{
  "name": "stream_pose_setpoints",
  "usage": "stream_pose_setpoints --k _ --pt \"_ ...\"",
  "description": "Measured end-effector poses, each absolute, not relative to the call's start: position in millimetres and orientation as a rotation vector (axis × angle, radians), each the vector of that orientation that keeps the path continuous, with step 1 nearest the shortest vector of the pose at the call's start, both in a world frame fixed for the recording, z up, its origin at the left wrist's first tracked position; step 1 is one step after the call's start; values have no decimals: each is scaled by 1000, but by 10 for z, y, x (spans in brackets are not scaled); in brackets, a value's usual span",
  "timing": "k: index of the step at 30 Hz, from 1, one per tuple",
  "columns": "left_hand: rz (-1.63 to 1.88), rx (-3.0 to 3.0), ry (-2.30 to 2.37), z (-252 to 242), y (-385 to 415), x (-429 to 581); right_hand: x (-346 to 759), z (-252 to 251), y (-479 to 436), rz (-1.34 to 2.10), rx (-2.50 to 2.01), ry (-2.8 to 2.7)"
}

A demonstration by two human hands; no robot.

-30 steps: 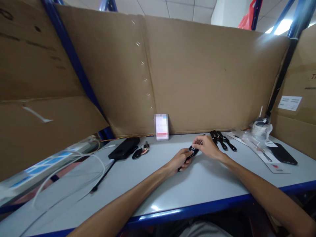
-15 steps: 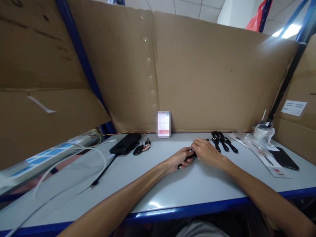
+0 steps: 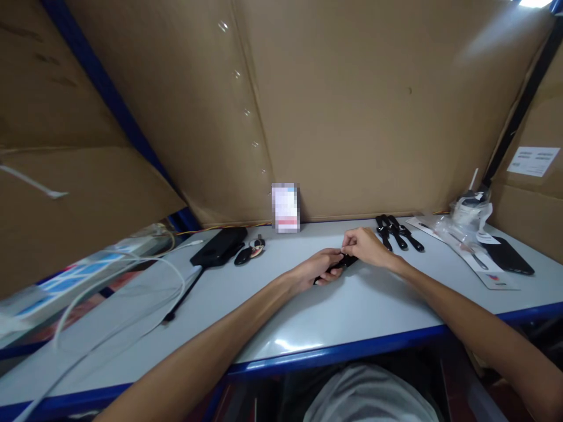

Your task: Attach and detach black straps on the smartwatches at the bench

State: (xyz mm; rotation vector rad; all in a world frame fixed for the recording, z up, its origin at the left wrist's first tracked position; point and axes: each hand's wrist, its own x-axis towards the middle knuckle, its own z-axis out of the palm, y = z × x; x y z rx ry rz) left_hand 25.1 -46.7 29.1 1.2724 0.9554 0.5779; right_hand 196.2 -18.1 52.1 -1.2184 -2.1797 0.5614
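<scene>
My left hand [image 3: 323, 267] is wrapped round a small black object [image 3: 348, 259], whose dark ends show on both sides of the fingers. Over its right end, my right hand [image 3: 364, 245] is closed in a pinch. What its fingertips hold, if anything, is hidden. Just beyond and to the right lie several glossy black tools [image 3: 398, 234], side by side on the grey table [image 3: 369, 310].
A lit pixelated screen [image 3: 285, 208] leans on the cardboard wall. Left of it are keys [image 3: 257, 247], a black box-like device [image 3: 220, 246], white cables and a power strip [image 3: 83, 278]. At right lie a dark phone [image 3: 510, 256] and clear packaging [image 3: 466, 246].
The view has tilted down, so table items sit higher in the picture. My right hand's fingers have shifted on the black object, and more of its right end shows.
</scene>
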Motion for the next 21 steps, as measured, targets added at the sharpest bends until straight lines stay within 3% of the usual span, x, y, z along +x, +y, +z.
stream_pose_setpoints --k 4,13,21 --pt "564 1261 978 295 -457 247 1988 499 -159 582 -1255 -2161" --pt "541 1207 988 346 -461 233 1982 390 -172 56 -1295 -2274" --pt "560 1203 976 268 -407 213 2024 448 -172 108 -1039 -2304"
